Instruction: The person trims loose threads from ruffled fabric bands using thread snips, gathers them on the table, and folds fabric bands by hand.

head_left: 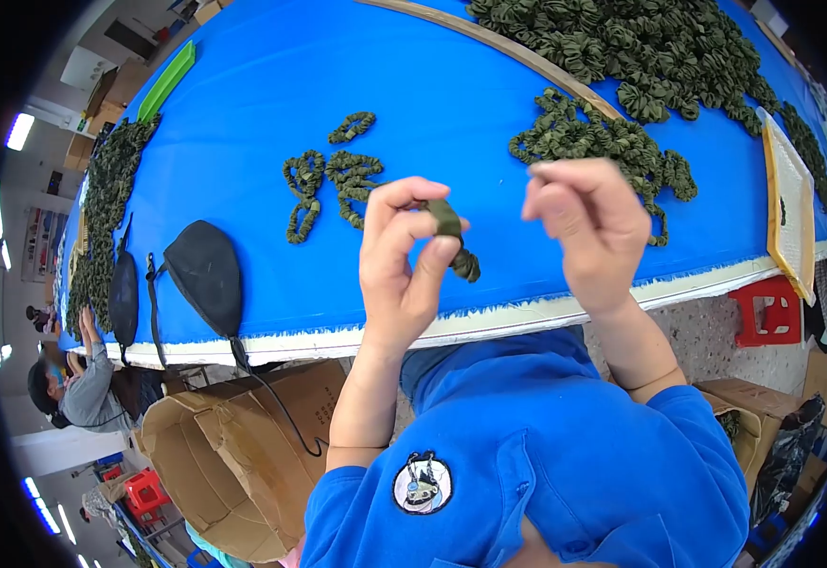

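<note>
Grip: left hand (402, 260) pinched, thumb to fingers, on held scrunchie (447, 221); right hand (588, 218) fingertips drawn in toward thumb, blurred, can't tell if holding anything.
Loose scrunchies (349, 163): small group, mid blue table (252, 114); dark olive, crinkled rings.
Held scrunchie: above blue table, toward near edge; dark olive fabric, flat smooth stretch on top, tight gathers below, partly hidden by fingers.
Clump (579, 134): right part of blue table; same gathered rings, overlapping.
Big pile (622, 47): far right of blue table, heaped.
</note>
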Demonstrator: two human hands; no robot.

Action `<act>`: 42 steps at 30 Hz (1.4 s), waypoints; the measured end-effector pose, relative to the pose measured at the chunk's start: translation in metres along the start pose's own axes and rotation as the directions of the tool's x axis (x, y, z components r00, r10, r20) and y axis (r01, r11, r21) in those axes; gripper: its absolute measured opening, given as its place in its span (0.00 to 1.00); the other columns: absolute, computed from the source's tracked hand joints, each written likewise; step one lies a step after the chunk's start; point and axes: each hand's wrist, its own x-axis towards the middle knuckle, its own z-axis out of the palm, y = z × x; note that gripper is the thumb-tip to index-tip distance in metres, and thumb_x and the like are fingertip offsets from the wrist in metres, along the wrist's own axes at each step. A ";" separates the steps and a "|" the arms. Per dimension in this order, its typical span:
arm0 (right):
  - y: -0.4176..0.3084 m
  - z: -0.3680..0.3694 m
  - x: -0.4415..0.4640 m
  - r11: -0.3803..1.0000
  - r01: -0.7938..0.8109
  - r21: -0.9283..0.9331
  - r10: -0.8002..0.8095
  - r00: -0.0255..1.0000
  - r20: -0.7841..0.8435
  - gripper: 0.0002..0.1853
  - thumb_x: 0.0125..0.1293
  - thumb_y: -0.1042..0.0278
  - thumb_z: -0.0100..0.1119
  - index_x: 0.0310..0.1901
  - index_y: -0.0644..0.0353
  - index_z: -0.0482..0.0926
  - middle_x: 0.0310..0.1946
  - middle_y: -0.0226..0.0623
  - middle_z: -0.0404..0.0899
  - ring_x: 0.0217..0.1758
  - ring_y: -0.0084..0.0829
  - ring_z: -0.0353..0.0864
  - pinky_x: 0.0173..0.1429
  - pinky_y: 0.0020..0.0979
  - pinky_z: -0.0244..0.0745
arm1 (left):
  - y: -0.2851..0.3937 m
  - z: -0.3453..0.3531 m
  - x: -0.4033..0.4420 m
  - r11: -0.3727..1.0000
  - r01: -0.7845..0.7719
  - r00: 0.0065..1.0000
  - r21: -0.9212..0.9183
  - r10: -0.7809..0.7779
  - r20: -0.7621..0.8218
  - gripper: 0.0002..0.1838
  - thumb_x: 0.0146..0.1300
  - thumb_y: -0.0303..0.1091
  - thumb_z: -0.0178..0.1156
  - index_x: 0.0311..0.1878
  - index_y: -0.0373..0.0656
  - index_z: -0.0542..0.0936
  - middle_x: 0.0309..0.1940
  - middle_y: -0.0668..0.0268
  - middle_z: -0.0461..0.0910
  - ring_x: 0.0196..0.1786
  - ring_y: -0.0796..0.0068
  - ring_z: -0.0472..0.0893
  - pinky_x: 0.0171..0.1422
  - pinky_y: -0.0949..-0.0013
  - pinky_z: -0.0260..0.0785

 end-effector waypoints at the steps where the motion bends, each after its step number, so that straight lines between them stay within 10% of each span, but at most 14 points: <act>1: 0.001 -0.004 -0.001 0.997 -0.028 0.075 0.034 0.996 -0.086 0.10 0.67 0.73 0.55 0.48 0.64 0.75 0.28 0.37 0.78 0.20 0.18 0.64 0.23 0.16 0.58 | -0.007 0.002 0.000 0.998 0.052 0.999 0.020 -0.052 -0.013 0.03 0.61 0.28 0.58 0.35 0.39 0.77 0.52 0.58 0.71 0.47 0.67 0.73 0.49 0.68 0.69; 11: 0.012 -0.029 -0.007 0.975 0.008 0.222 0.064 0.947 -0.315 0.11 0.67 0.73 0.55 0.49 0.68 0.73 0.31 0.40 0.80 0.22 0.15 0.64 0.24 0.14 0.59 | -0.081 0.049 0.004 0.929 0.105 0.973 0.354 -0.169 0.155 0.21 0.58 0.26 0.62 0.56 0.43 0.75 0.60 0.56 0.69 0.58 0.61 0.73 0.61 0.64 0.67; 14: 0.015 -0.036 -0.012 0.983 -0.055 0.175 0.112 0.936 -0.333 0.12 0.67 0.72 0.55 0.49 0.68 0.73 0.31 0.40 0.80 0.22 0.15 0.64 0.24 0.14 0.58 | -0.101 -0.002 -0.005 0.778 0.237 0.970 0.582 -0.153 -0.190 0.17 0.53 0.23 0.62 0.48 0.41 0.77 0.50 0.59 0.72 0.51 0.59 0.74 0.56 0.62 0.67; 20: 0.027 -0.025 -0.018 0.960 -0.117 0.253 0.187 0.943 -0.275 0.12 0.67 0.72 0.56 0.49 0.67 0.73 0.33 0.39 0.79 0.25 0.17 0.69 0.26 0.14 0.62 | -0.120 -0.061 -0.007 0.356 0.193 0.968 0.914 -0.222 -0.117 0.13 0.54 0.27 0.64 0.44 0.42 0.81 0.46 0.62 0.70 0.48 0.63 0.71 0.52 0.65 0.66; 29: 0.029 -0.004 -0.025 0.967 -0.197 0.163 0.218 0.969 -0.120 0.13 0.67 0.71 0.55 0.51 0.66 0.73 0.33 0.39 0.78 0.22 0.16 0.63 0.23 0.15 0.56 | -0.033 -0.029 0.004 0.952 0.202 0.957 0.229 -0.142 -0.252 0.11 0.54 0.26 0.63 0.42 0.42 0.80 0.46 0.63 0.73 0.48 0.65 0.71 0.53 0.66 0.64; 34: 0.004 0.014 -0.013 0.915 -0.333 0.227 0.332 0.942 0.042 0.18 0.62 0.73 0.60 0.52 0.67 0.72 0.36 0.38 0.79 0.24 0.14 0.64 0.27 0.16 0.59 | -0.005 -0.008 -0.003 0.769 -0.199 0.944 0.607 0.316 -0.091 0.11 0.54 0.26 0.64 0.42 0.44 0.80 0.47 0.64 0.74 0.47 0.65 0.71 0.53 0.66 0.64; 40: -0.005 0.022 -0.007 0.930 -0.292 0.224 0.289 0.956 0.045 0.14 0.59 0.81 0.61 0.47 0.63 0.75 0.27 0.25 0.74 0.23 0.11 0.61 0.26 0.13 0.57 | 0.010 -0.003 -0.007 0.648 -0.311 0.911 0.695 0.413 0.024 0.10 0.56 0.27 0.63 0.42 0.44 0.80 0.47 0.64 0.73 0.49 0.66 0.70 0.53 0.67 0.63; 42: -0.008 0.018 -0.006 0.921 -0.328 0.208 0.322 0.945 0.063 0.13 0.60 0.80 0.60 0.47 0.65 0.75 0.30 0.29 0.76 0.27 0.15 0.69 0.33 0.15 0.65 | 0.015 -0.004 -0.001 0.878 -0.169 0.932 0.447 0.290 -0.217 0.09 0.57 0.27 0.63 0.42 0.42 0.80 0.45 0.64 0.74 0.47 0.69 0.71 0.53 0.69 0.63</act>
